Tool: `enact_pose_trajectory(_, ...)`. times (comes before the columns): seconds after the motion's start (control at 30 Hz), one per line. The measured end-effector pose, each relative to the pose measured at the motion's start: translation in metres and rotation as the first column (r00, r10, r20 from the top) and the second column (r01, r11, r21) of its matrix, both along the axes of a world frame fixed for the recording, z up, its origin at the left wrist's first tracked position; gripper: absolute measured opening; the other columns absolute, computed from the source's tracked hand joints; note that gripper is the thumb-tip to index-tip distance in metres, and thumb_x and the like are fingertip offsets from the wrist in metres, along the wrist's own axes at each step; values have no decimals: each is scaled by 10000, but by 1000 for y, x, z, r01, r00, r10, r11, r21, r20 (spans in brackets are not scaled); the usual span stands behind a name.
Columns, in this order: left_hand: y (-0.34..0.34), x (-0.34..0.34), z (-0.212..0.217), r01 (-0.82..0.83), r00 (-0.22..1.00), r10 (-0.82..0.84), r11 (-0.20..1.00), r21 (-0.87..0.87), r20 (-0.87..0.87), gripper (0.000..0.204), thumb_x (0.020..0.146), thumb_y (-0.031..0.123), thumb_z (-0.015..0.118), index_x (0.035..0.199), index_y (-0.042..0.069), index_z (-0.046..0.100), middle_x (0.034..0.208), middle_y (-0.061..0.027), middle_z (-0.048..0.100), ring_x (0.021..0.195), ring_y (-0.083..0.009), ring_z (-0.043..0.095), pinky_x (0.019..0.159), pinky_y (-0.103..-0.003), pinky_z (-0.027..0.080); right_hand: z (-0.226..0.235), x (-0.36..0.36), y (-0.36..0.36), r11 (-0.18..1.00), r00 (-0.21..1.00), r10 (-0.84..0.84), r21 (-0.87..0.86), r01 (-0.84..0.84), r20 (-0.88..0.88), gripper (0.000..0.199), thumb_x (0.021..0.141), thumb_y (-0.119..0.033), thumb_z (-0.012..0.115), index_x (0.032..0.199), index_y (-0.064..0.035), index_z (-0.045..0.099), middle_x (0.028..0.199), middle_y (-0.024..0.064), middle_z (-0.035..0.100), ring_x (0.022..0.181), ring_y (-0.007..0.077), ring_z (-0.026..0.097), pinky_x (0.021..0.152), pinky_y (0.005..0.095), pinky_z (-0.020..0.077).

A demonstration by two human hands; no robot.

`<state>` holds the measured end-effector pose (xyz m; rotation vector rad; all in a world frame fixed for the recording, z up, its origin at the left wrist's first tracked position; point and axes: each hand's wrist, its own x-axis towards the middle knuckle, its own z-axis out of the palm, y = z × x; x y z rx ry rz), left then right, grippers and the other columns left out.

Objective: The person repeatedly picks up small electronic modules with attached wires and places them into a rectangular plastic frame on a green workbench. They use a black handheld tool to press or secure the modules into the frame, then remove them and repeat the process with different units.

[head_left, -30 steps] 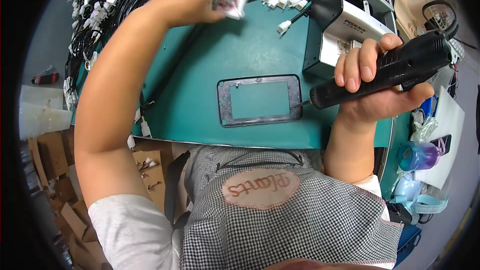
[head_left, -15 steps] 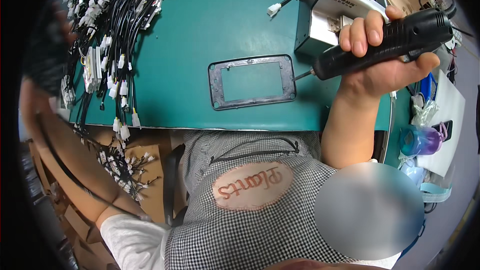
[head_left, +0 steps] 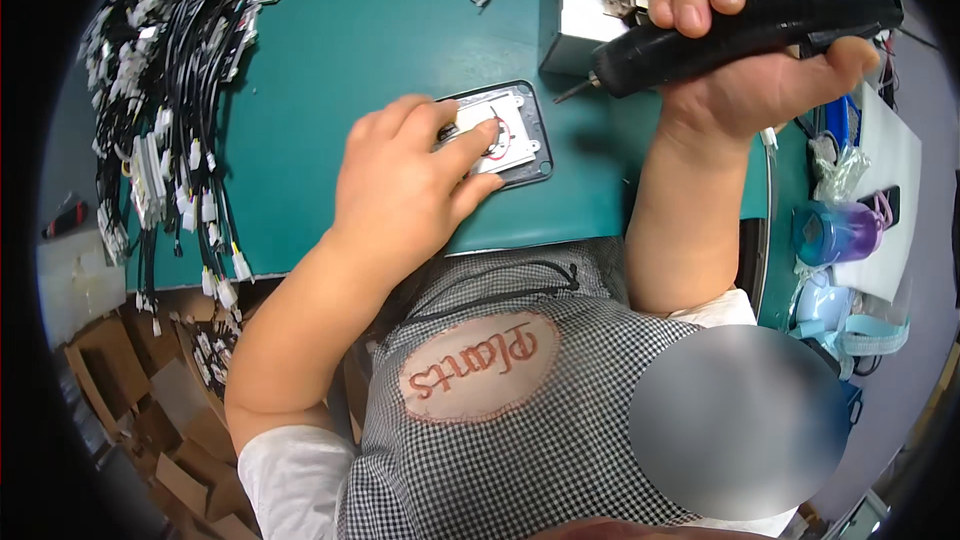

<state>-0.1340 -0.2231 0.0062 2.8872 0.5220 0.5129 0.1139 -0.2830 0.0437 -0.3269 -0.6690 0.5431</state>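
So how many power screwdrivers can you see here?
1: the black power screwdriver in the right hand, at upper right, its bit pointing left. Others may be hidden.

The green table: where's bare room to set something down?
Mostly between the cable bundle and the left hand; a smaller patch lies between the black frame and the right forearm. That bundle crowds the left, a metal box the upper right.

Green tabletop: cable bundles left, black frame midway, metal-sided box right.
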Motion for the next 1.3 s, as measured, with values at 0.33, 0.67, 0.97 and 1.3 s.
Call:
enact_pose_trajectory(0.33, 7, -5, -1, -30, 999, 27, 994, -102, -39, 439, 749, 216, 861, 1175, 162, 770, 1338, -196, 622, 1200, -385, 605, 1005, -497, 493, 2, -5, 2, 999, 999, -45, -3, 45, -21, 799, 927, -816, 437, 1137, -69, 631, 638, 52, 586, 474, 212, 607, 468, 372, 541)
enact_pose_trajectory(0.67, 0, 4, -14, -34, 998, 40, 994, -106, 50, 441, 739, 258, 852, 1161, 158, 768, 1354, -192, 614, 1225, -388, 593, 1075, -559, 436, 39, 31, -41, 953, 853, -279, 15, 304, 442, 1126, 603, -1073, 424, 1140, -104, 628, 771, 106, 632, 593, 285, 628, 577, 460, 556)
enact_pose_trajectory(0.97, -3, 16, -32, -10, 995, 20, 994, -105, 94, 424, 733, 277, 844, 1146, 208, 775, 1344, -154, 613, 1229, -350, 580, 1079, -558, 417, 45, 1, -32, 779, 709, -579, 18, 626, 401, 871, 857, -861, 501, 1119, -33, 571, 633, 77, 571, 513, 165, 607, 462, 319, 565)
enact_pose_trajectory(1.3, -1, 16, -31, 7, 994, 5, 994, -111, 111, 431, 722, 259, 850, 1140, 190, 773, 1331, -163, 623, 1190, -358, 597, 1046, -528, 440, 42, 0, -35, 833, 793, -449, -130, 538, 411, 905, 844, -897, 459, 1095, -35, 573, 629, 92, 578, 463, 192, 575, 450, 341, 544)
